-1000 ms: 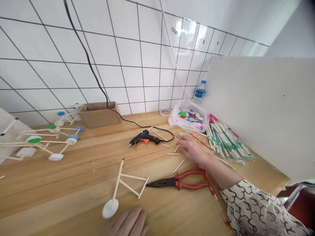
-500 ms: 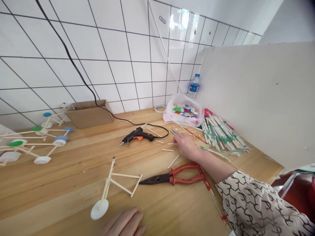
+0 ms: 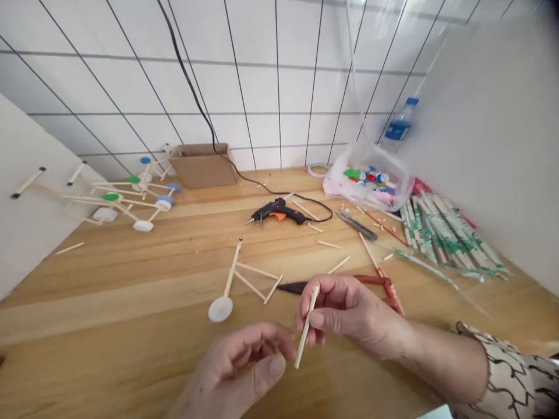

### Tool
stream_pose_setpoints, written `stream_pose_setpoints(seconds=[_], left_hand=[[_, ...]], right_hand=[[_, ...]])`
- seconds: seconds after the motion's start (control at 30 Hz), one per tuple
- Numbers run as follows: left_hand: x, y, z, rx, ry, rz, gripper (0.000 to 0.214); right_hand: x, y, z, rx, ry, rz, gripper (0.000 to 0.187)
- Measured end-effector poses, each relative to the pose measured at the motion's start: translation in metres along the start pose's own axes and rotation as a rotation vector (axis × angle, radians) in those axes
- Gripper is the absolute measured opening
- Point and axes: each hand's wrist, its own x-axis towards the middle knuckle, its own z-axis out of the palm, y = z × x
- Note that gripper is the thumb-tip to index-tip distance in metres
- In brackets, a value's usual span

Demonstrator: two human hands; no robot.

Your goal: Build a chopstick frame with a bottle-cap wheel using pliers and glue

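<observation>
A short wooden stick (image 3: pixel 307 327) is pinched between the thumb and fingers of my right hand (image 3: pixel 345 311), tilted above the table. Just left of its lower end is my left hand (image 3: pixel 248 366), fingers curled, thumb apart and nothing seen between them. Beyond both hands lies a small frame of glued sticks (image 3: pixel 251 273) with a white bottle cap (image 3: pixel 220 309) on one end. Long-nose pliers (image 3: pixel 292 287) with red handles lie partly hidden behind my right hand.
Behind are a black glue gun (image 3: pixel 277 210), a utility knife (image 3: pixel 357 226) and loose stick pieces (image 3: pixel 329 244). A plastic bag (image 3: pixel 338 181) of caps and wrapped chopsticks (image 3: pixel 454 235) stand right. Stick-and-cap models (image 3: pixel 131 201) and a cardboard box (image 3: pixel 205 169) occupy the left.
My right hand has come back from the loose sticks toward me, now with a short stick. My left hand has risen into view beside it. The view has shifted left.
</observation>
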Motion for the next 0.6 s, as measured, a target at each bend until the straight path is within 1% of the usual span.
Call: stream_pose_setpoints(seconds=[0.03, 0.1, 0.2, 0.3, 0.43, 0.6], left_hand=[[0.001, 0.001, -0.001, -0.051, -0.065, -0.041, 0.029], [0.003, 0.000, -0.002, -0.152, -0.130, -0.138, 0.031], [0.004, -0.004, -0.002, -0.205, -0.166, -0.210, 0.028], [0.004, -0.008, -0.001, -0.207, -0.184, -0.234, 0.022], [0.004, -0.010, -0.001, -0.174, -0.171, -0.272, 0.017], [0.005, -0.009, -0.003, -0.088, -0.173, -0.252, 0.026]], right_hand=[[0.000, 0.001, 0.001, -0.001, -0.006, 0.007, 0.020], [0.000, 0.001, 0.001, -0.012, -0.001, 0.009, 0.016], [0.000, 0.003, 0.000, -0.040, 0.009, 0.007, 0.011], [0.000, 0.008, 0.002, -0.078, 0.001, -0.005, 0.009], [0.001, 0.011, 0.002, -0.130, -0.014, -0.009, 0.009], [0.001, 0.009, -0.001, -0.132, 0.045, 0.006, 0.013]])
